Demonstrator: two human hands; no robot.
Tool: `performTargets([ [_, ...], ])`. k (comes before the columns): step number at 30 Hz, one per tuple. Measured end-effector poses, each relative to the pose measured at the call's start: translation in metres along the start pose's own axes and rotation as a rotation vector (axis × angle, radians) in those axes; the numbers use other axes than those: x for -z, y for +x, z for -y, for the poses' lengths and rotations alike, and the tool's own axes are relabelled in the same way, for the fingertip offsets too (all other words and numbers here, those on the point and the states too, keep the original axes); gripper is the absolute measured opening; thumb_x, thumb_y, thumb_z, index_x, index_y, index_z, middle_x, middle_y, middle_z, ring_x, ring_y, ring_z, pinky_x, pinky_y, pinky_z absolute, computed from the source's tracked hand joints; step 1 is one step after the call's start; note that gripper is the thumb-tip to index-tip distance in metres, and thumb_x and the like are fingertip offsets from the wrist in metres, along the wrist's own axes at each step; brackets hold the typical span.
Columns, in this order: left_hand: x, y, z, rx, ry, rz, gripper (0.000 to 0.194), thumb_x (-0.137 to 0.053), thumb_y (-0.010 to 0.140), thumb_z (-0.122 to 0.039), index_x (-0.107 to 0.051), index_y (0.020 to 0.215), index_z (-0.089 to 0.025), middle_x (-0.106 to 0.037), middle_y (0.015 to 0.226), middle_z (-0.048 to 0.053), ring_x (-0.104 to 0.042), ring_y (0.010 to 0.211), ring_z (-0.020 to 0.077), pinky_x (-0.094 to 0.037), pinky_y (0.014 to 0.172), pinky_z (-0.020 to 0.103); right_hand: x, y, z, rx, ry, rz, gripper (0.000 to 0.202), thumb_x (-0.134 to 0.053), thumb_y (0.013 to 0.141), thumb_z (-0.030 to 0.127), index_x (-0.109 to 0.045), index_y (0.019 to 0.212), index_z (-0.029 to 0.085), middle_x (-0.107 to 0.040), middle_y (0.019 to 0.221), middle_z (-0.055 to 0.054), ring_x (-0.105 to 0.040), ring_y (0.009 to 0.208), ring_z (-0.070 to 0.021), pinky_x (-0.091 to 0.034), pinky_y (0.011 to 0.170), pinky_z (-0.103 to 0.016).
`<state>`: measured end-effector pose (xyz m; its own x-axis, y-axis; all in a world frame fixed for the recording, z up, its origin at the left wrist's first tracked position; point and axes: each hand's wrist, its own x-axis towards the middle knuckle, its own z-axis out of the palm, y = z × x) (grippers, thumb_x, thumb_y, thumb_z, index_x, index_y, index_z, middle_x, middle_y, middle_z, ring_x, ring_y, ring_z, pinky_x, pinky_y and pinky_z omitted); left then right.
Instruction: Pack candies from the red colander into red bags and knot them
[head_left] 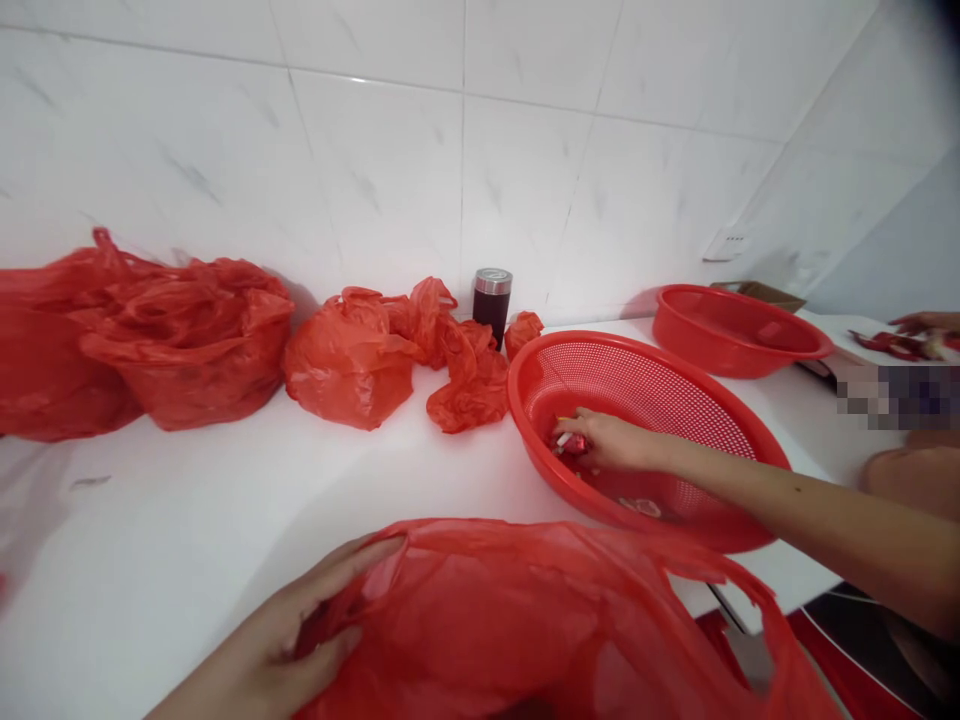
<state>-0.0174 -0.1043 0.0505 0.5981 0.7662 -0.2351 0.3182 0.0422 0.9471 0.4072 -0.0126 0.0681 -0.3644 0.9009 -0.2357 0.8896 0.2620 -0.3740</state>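
Observation:
My left hand (315, 620) grips the rim of a red plastic bag (480, 600), thumb on one side and fingers on the other. The bag's mouth gapes toward me, and its contents are hidden. My right hand (604, 440) reaches down into a red perforated basket (547, 350) behind the bag. Its fingers are closed on small white and shiny pink-red pieces (574, 443) whose kind I cannot make out. A few pale scraps (641, 506) lie on the basket's bottom.
Bulging red bags (187, 340) and crumpled ones (352, 360) line the tiled wall at left. A black tumbler (491, 305) stands behind the basket. A red basin (735, 350) sits at right, near another person's hand (930, 322) by dark red items (892, 345).

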Motion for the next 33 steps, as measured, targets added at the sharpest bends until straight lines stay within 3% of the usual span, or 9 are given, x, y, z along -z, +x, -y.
performTargets([
  [5,0.002,-0.001,-0.007,0.002,0.138,-0.099,0.056,-0.049,0.092,-0.034,-0.034,0.145,-0.043,-0.025,0.159,-0.005,-0.028,0.142,0.0278,-0.026,0.115,0.049,0.037,0.012,0.003,-0.125,0.272,-0.146,0.028,-0.061,0.072,0.016,-0.062,0.101,0.018,-0.061,0.082,-0.002,-0.060,0.072,-0.0156,-0.052,0.062,-0.025],
  [7,0.001,0.002,-0.013,0.000,0.200,-0.138,0.060,-0.052,0.089,-0.029,-0.034,0.145,-0.043,-0.024,0.159,-0.006,-0.025,0.144,0.0275,-0.021,0.116,0.049,0.059,0.001,0.026,-0.095,0.446,-0.224,0.032,-0.066,0.071,0.021,-0.060,0.103,0.019,-0.059,0.082,0.000,-0.060,0.072,-0.0148,-0.054,0.064,-0.025],
  [10,-0.005,0.009,-0.025,-0.002,0.213,-0.180,0.066,-0.055,0.085,-0.024,-0.034,0.144,-0.044,-0.023,0.159,-0.008,-0.025,0.144,0.0270,-0.025,0.116,0.047,0.080,-0.028,0.086,0.050,0.689,-0.245,0.048,-0.071,0.073,0.027,-0.055,0.119,0.026,-0.061,0.088,0.001,-0.063,0.076,-0.0139,-0.055,0.069,-0.025],
  [13,-0.012,0.015,-0.038,-0.025,0.235,-0.217,0.066,-0.054,0.084,-0.023,-0.036,0.144,-0.043,-0.028,0.157,-0.006,-0.030,0.142,0.0276,-0.028,0.114,0.048,0.069,-0.052,0.151,0.274,0.689,-0.032,0.044,-0.068,0.078,0.026,-0.055,0.120,0.030,-0.062,0.084,0.004,-0.062,0.066,-0.0107,-0.053,0.062,-0.021],
  [16,-0.017,0.016,-0.043,-0.073,0.249,-0.223,0.069,-0.053,0.082,-0.020,-0.035,0.144,-0.042,-0.030,0.156,-0.005,-0.033,0.141,0.0266,-0.032,0.113,0.045,0.026,-0.055,0.185,0.427,0.362,0.113,0.037,-0.059,0.078,0.013,-0.062,0.110,0.031,-0.063,0.093,0.003,-0.062,0.076,-0.0123,-0.050,0.067,-0.022],
  [20,-0.017,0.011,-0.041,-0.078,0.374,-0.295,0.075,-0.050,0.077,-0.014,-0.033,0.147,-0.034,-0.030,0.156,-0.002,-0.026,0.143,0.0253,-0.021,0.117,0.046,-0.025,-0.033,0.175,0.339,-0.045,0.151,0.045,-0.055,0.075,0.006,-0.061,0.116,0.024,-0.060,0.108,-0.008,-0.062,0.090,-0.0208,-0.049,0.076,-0.030],
  [23,-0.014,0.009,-0.036,-0.087,0.386,-0.296,0.073,-0.048,0.077,-0.014,-0.034,0.147,-0.031,-0.031,0.155,0.000,-0.027,0.143,0.0244,-0.018,0.117,0.046,-0.034,-0.020,0.157,0.292,-0.062,0.148,0.053,-0.054,0.076,0.005,-0.057,0.125,0.025,-0.060,0.115,-0.009,-0.062,0.097,-0.0225,-0.048,0.082,-0.032],
  [29,-0.007,0.014,-0.021,-0.170,0.316,-0.386,0.064,-0.050,0.084,-0.020,-0.037,0.146,-0.026,-0.033,0.154,0.003,-0.029,0.142,0.0213,-0.020,0.118,0.039,-0.025,-0.022,0.161,0.314,-0.022,0.067,0.065,-0.060,0.079,0.017,-0.045,0.140,0.034,-0.055,0.132,-0.006,-0.063,0.102,-0.0236,-0.050,0.086,-0.036],
  [33,-0.001,0.005,-0.015,-0.181,0.286,-0.425,0.061,-0.052,0.085,-0.020,-0.039,0.144,-0.027,-0.038,0.153,0.002,-0.034,0.139,0.0208,-0.023,0.117,0.037,0.012,-0.032,0.155,0.282,0.207,-0.165,0.038,-0.057,0.087,0.039,-0.058,0.125,0.033,-0.066,0.113,-0.002,-0.065,0.094,-0.0187,-0.053,0.082,-0.031],
])
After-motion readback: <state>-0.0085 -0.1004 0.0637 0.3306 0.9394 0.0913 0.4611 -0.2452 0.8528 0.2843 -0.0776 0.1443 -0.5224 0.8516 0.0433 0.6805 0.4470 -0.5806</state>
